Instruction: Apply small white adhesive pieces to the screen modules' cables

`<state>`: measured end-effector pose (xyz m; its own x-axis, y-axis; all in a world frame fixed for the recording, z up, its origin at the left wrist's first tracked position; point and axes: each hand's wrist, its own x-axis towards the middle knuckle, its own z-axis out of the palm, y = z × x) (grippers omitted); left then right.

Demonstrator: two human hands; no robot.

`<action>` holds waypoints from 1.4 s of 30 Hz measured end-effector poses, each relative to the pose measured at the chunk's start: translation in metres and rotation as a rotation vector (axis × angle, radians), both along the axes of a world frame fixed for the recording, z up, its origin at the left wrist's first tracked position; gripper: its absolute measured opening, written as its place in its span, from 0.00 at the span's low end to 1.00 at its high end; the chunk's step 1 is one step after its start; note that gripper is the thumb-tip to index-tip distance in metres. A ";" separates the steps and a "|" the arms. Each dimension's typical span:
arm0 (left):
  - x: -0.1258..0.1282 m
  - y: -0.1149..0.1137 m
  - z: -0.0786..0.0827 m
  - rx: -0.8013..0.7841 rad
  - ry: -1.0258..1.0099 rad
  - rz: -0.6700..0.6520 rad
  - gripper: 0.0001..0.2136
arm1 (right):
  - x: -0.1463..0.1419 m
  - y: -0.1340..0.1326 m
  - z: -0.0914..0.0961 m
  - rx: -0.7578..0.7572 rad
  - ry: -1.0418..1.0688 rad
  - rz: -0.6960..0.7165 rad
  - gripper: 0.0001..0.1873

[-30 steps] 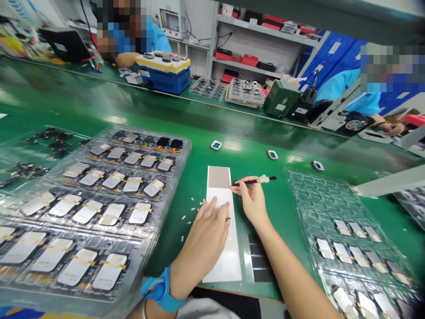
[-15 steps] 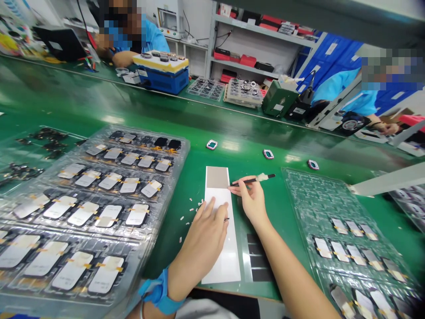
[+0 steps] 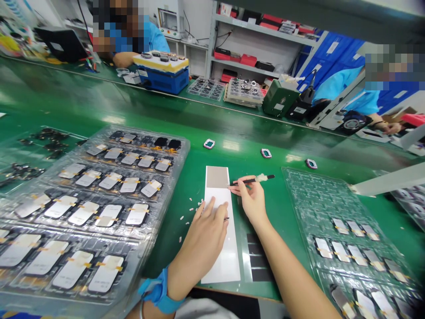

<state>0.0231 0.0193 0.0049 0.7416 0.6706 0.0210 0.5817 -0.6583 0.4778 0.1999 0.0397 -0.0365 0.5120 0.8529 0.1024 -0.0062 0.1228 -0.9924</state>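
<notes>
Two hands are busy at a long white strip (image 3: 224, 268) that lies on the green surface (image 3: 195, 175), pointing away from the person. The left hand (image 3: 201, 239) lies palm down over the strip with its fingers spread; a thin dark tip (image 3: 226, 219) pokes out beside it, and honestly I can't tell if that hand is gripping it. The right hand (image 3: 252, 199) has a black pen-like tool (image 3: 247, 180) pinched in its fingers, with the point right by the edge of the grey-brown patch (image 3: 217, 177) at the strip's far end. Little white bits (image 3: 181, 218) are scattered just left of the strip. Off to the left is a big clear tray (image 3: 184, 145) loaded with pale-faced rectangular parts (image 3: 106, 273), and a second tray (image 3: 299, 186) on the right carries similar ones toward its near end. Three small frames (image 3: 209, 143) sit apart beyond the strip.
</notes>
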 end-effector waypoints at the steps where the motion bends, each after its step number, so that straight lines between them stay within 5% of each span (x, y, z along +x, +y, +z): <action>1: 0.000 0.000 0.000 -0.003 0.003 0.001 0.09 | -0.001 0.000 0.000 0.000 -0.001 0.003 0.21; 6: 0.002 0.000 -0.002 -0.007 -0.031 0.015 0.09 | -0.003 -0.002 0.010 0.014 0.007 0.044 0.23; 10: 0.003 0.001 -0.002 -0.030 -0.104 0.035 0.08 | 0.000 -0.011 0.039 0.055 0.040 0.046 0.20; 16: -0.002 0.001 0.006 -0.233 -0.549 0.245 0.04 | -0.012 -0.059 0.084 0.154 0.021 -0.049 0.08; 21: -0.006 -0.007 0.015 -0.794 -0.883 0.258 0.06 | -0.056 -0.088 0.065 0.265 0.009 -0.256 0.01; 25: -0.006 -0.017 0.017 -1.055 -0.989 0.240 0.09 | -0.078 -0.093 0.043 0.306 0.065 -0.310 0.02; 42: 0.001 -0.025 0.005 -1.142 -1.119 0.168 0.09 | -0.082 -0.092 0.036 0.286 0.065 -0.328 0.02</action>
